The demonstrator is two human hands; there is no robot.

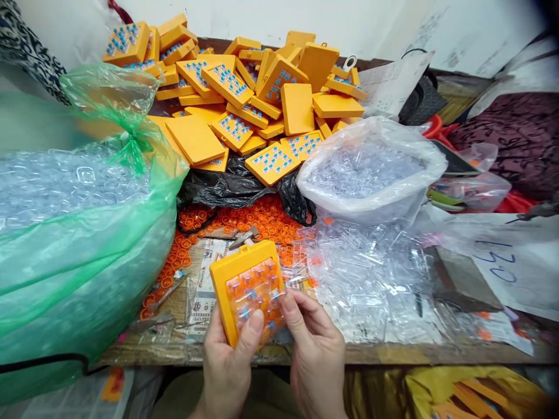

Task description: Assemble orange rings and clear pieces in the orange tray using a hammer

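Observation:
My left hand [227, 361] grips a yellow plastic tray [244, 273] from below, thumb pressed on its face. The tray's sockets hold orange rings and blue parts under clear caps. My right hand [312, 343] is beside it, fingers pinched at the tray's right edge on a small clear piece that I cannot make out well. Both hands are at the table's front edge. Loose orange rings [257, 218] lie on the table just behind the tray.
A pile of yellow trays [262, 99] fills the back. A green bag of clear parts [74, 233] stands left, a clear bag of caps [367, 174] right. Loose clear caps [371, 273] cover the table at right. A black bag [227, 186] lies mid-table.

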